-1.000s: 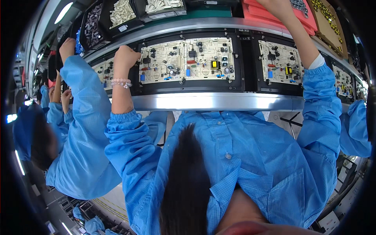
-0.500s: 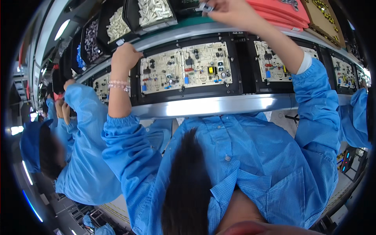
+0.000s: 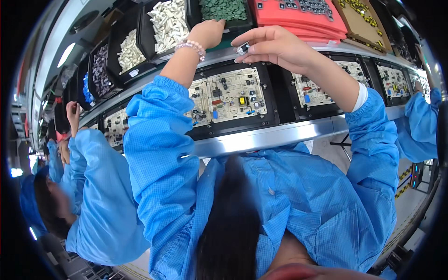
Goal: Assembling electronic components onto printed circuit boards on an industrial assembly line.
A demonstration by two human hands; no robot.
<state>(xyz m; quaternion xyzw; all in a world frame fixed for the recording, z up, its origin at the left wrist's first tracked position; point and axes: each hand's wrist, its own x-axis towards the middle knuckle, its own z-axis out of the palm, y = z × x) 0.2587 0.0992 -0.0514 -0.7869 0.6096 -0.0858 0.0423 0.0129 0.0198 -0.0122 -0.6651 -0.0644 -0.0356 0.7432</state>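
My left hand (image 3: pixel 208 33), with a beaded bracelet (image 3: pixel 191 45) at its wrist, is at the near edge of a black bin of small green parts (image 3: pixel 223 9). Its fingers are curled together and partly hidden, so I cannot make out what is in them. My right hand (image 3: pixel 277 46) pinches a small black and silver component (image 3: pixel 243 48) between thumb and fingers, held above the line. Below both hands lies a cream circuit board (image 3: pixel 228 93) in a black frame, bearing a yellow-wrapped part, blue parts and dark parts. My left forearm covers the board's left portion.
Bins of white parts (image 3: pixel 169 23), cream parts (image 3: pixel 128 51) and grey parts (image 3: pixel 101 70) line the left. Red foam sheets (image 3: pixel 298 28) carry rows of components beside a cardboard box (image 3: pixel 361 21). A metal rail (image 3: pixel 261 139) runs in front. A co-worker (image 3: pixel 100 196) works at left.
My left hand has moved right and away from me, from the board's left edge to the green-parts bin. My right hand has come nearer me with the component, from the bins to above the line.
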